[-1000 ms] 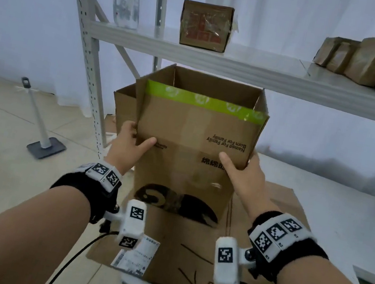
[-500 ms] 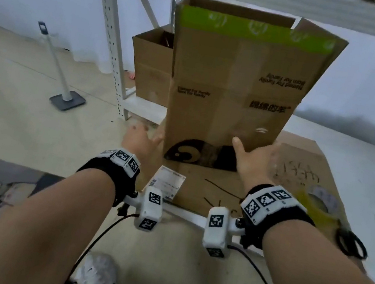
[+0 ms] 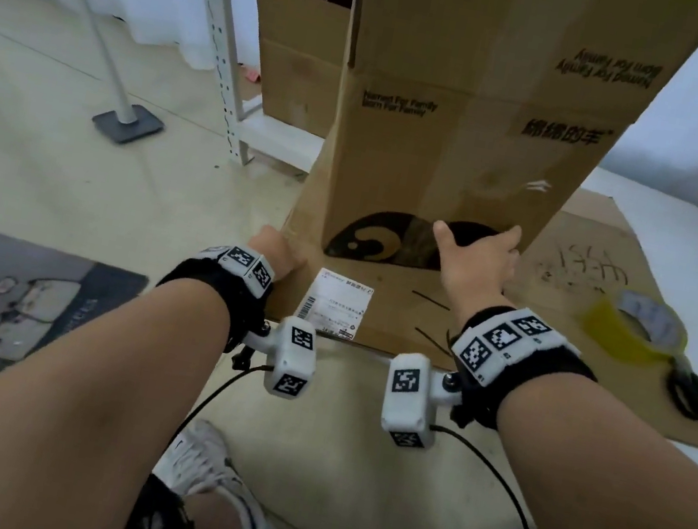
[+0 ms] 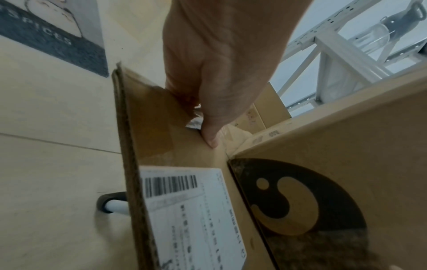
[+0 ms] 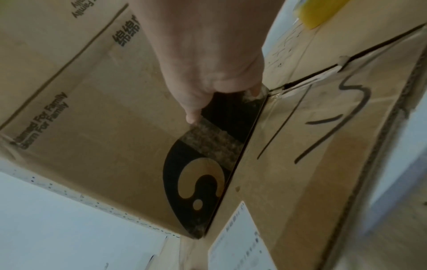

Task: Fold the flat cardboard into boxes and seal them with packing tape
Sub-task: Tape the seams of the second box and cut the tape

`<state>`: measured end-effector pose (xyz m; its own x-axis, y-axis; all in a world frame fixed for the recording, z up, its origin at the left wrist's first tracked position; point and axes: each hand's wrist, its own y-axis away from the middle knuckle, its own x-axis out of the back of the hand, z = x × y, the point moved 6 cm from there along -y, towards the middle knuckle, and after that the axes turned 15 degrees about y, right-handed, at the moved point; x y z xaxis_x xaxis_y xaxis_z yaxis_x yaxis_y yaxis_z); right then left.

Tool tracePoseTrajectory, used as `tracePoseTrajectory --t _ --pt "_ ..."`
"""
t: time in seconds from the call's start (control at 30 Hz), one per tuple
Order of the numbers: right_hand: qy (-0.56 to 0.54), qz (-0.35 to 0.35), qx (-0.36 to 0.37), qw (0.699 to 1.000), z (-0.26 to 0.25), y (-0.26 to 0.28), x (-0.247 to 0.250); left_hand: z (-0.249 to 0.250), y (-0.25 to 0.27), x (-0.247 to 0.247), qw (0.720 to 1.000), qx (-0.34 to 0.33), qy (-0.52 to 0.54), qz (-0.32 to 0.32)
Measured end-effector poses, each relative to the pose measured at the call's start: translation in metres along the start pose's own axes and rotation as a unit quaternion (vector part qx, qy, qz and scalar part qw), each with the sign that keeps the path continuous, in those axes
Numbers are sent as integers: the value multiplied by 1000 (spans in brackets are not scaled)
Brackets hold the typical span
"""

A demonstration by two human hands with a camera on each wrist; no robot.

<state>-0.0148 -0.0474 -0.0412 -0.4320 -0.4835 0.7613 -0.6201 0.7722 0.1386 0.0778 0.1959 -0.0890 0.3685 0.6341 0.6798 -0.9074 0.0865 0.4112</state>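
A tall brown cardboard box with a black logo stands upright on a flat cardboard sheet; its top is out of frame. My left hand is at the box's lower left corner. In the left wrist view the left hand has its fingers curled at the flared side flap and its thumb tip on the corner of the box. My right hand lies flat on the front face just above the bottom edge. The right hand has its thumb spread over the logo on the box.
A yellow tape roll and black scissors lie on the sheet at the right. A shipping label is stuck near its front edge. A second open box sits by the shelf upright. A floor stand is at the left.
Both hands have slid down the box from mid-height to its bottom edge. The head has tilted down and come closer, so the box's top has left the frame.
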Motion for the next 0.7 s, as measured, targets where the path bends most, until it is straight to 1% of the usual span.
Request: tracePoseTrajectory --t 0.13,0.2,0.27,0.33,0.37,0.47,0.53,0.57,0.63,0.7 --pt "-13 8 -4 1000 5 16 14 -18 31 -3 1000 8 -8 13" --pt "-15 8 7 1000 4 26 20 -27 41 -5 1000 11 -27 10" --pt "-19 12 21 1000 0 32 27 -23 53 -3 999 0 -54 6" --pt "-25 15 38 999 -7 37 38 -10 66 6 997 -27 -71 21" --pt "-27 21 45 998 -10 38 44 -2 70 11 997 -45 -58 28" --pt "-45 44 65 996 -24 41 72 35 83 38 990 -123 32 57" --pt "-55 58 71 994 -36 42 94 64 94 57 977 -178 95 74" --pt "-58 68 77 993 -44 41 108 82 100 68 963 -215 141 78" --pt "-61 85 92 990 -60 37 138 118 109 88 928 -273 234 94" --pt "-59 89 120 987 -76 29 165 144 113 109 896 -300 304 119"
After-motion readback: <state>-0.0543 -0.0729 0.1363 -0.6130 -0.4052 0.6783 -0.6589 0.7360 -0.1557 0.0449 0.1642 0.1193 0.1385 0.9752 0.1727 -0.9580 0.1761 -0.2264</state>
